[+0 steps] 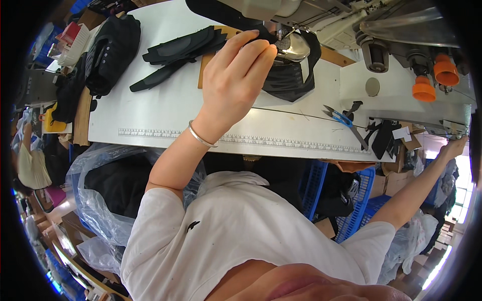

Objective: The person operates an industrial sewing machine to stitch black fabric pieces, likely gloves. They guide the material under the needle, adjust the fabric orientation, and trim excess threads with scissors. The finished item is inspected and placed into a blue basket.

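Note:
My left hand (233, 83) is raised in front of the sewing machine (281, 12), its fingers bent and drawn together near the needle area. Dark material lies right behind the fingertips; whether they pinch it is hidden. Just right of the fingers, a black fabric piece (291, 83) with ridged strips curves around the shiny metal part (296, 47) under the machine head. Far out at the right, my right hand (456, 147) reaches to the end of the machine, small and close to the picture's rim. Its fingers are too unclear to read.
Several black cut pieces (186, 45) lie stacked on the white table (165, 110), left of my hand. Blue-handled scissors (341, 118) rest at the right, behind a printed ruler strip (301, 144). Folded black goods (111, 55) sit at the left edge. Blue crates (359, 205) stand below.

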The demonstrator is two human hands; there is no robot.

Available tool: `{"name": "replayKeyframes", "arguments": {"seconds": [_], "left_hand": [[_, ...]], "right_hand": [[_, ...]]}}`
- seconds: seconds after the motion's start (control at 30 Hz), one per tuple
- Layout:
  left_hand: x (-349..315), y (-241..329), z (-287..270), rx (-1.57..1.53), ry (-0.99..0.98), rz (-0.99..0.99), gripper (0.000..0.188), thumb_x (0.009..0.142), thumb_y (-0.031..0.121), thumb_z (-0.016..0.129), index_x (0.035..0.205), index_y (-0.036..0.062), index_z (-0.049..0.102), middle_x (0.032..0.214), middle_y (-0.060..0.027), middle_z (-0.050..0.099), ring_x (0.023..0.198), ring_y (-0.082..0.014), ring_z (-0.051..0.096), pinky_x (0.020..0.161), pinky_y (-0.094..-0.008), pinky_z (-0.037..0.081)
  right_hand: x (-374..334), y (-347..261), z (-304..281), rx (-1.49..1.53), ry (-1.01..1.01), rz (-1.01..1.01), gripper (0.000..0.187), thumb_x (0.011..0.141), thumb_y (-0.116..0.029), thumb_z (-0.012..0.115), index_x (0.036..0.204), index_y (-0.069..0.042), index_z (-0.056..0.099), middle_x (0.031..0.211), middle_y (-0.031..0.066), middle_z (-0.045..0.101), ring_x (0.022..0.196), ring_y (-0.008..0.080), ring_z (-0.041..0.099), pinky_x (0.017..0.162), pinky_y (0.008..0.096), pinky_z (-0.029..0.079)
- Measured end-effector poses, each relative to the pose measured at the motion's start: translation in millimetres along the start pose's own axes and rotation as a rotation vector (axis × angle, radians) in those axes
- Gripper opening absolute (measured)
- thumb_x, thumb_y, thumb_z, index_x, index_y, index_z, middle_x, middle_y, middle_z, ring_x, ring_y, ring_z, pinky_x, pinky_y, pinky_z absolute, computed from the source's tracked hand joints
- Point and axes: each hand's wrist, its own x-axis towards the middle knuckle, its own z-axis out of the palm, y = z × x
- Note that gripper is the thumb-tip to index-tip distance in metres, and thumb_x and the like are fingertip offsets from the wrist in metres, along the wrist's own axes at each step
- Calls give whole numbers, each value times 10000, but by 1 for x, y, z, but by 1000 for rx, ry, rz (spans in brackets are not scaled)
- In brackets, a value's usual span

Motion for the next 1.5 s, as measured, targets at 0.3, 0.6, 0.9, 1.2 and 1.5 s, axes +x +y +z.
{"name": "replayKeyframes", "arguments": {"seconds": [0.3, 0.6, 0.9, 1.2, 1.5], "left_hand": [[-5, -8, 8, 14, 61, 59, 244, 686, 13, 711, 930, 1, 707, 966, -69, 670, 968, -254, 681, 712, -325, 576], [-2, -17, 10, -32, 53, 75, 297, 637, 5, 739, 930, 54, 748, 976, -36, 683, 947, -241, 684, 728, -321, 574], [-8, -20, 13, -59, 65, 77, 282, 658, 10, 745, 934, 68, 761, 969, -26, 681, 982, -267, 697, 638, -299, 573], [-9, -20, 10, -62, 62, 94, 283, 659, 23, 746, 940, 52, 759, 969, -43, 682, 974, -271, 695, 629, -289, 569], [-7, -6, 6, -36, 28, 0, 304, 675, -88, 772, 960, 16, 772, 946, -70, 699, 992, -271, 706, 702, -297, 589]], "right_hand": [[-10, 11, -1, -62, 61, 94, 538, 1049, -353, 435, 1179, 124, 646, 1156, 213, 697, 979, 304, 663, 851, 398, 535], [49, 38, -22, -165, -59, 170, 565, 1025, -416, 507, 1070, 115, 695, 1031, 164, 730, 806, 249, 654, 682, 385, 510], [54, 40, -21, -155, -95, -40, 519, 1059, -307, 456, 1336, 112, 587, 1319, 206, 649, 1140, 296, 646, 963, 351, 520], [14, 8, -11, -185, 13, -160, 578, 1080, -366, 428, 1339, 131, 570, 1392, 265, 592, 1276, 368, 579, 1083, 391, 446], [-4, -12, -2, -48, 89, -26, 579, 1068, -348, 459, 1330, 160, 556, 1369, 267, 599, 1236, 353, 597, 1059, 388, 471]]}}
